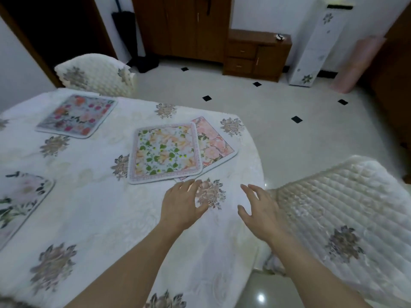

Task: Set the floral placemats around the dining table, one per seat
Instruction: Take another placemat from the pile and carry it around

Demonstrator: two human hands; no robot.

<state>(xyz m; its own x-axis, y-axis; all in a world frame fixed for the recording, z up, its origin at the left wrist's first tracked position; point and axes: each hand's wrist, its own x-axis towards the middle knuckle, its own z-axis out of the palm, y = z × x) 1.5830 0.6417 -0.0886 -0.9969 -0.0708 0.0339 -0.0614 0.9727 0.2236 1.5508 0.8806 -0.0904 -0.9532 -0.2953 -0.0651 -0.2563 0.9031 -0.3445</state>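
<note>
On the white floral tablecloth (93, 210) a placemat with green leaves and peach flowers (165, 152) lies on top of a pink rose placemat (213, 141) near the table's right edge. A red-flowered placemat (76, 115) lies at the far side in front of a chair. A pale placemat with dark leaves (20, 201) lies at the left edge. My left hand (183, 205) hovers open just below the stacked pair, its fingertips close to the mats' near edge. My right hand (259, 210) is open beside it, holding nothing.
A quilted covered chair (97, 73) stands at the far side and another covered chair (347, 218) at the right. Beyond is tiled floor (255, 121), a wooden cabinet (256, 55) and a tall white floral unit (320, 43).
</note>
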